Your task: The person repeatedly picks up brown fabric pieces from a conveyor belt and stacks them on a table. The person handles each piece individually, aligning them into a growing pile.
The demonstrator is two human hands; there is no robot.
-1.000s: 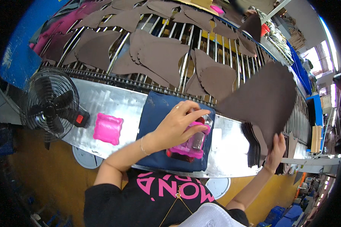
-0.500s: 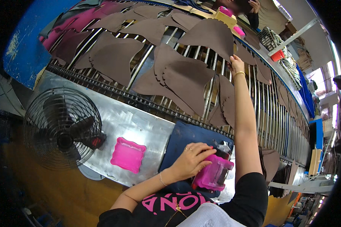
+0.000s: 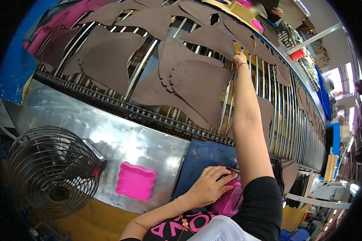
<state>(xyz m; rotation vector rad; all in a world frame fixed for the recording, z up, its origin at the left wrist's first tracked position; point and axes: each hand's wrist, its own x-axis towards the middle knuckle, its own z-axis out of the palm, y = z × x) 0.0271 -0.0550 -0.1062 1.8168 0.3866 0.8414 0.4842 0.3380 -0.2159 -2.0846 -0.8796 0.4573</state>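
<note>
My right hand [image 3: 240,59] reaches across the slatted conveyor [image 3: 149,56]. Its fingers are closed on the edge of a brown flat cut piece [image 3: 211,39], perhaps leather, that lies over the bars. Closer in, two overlapping brown pieces [image 3: 197,82] with notched edges rest on the slats. My left hand [image 3: 209,186] is low, its fingers curled at a bright pink container [image 3: 228,201] by the blue mat [image 3: 199,160]. What those fingers hold, if anything, is hidden. A second pink tray [image 3: 136,181] with wavy edges sits on the metal table to the left.
A black wire-caged fan [image 3: 54,172] stands at the left on the metal table [image 3: 96,116]. The conveyor's chain [image 3: 136,114] runs along the table's far edge. Across the conveyor, another person's hand [image 3: 277,12] shows near a red container [image 3: 297,54].
My right hand has drawn slightly left, and the brown piece it grips has dropped from raised to lower over the slats. My left hand stays by the pink container. The view has shifted.
</note>
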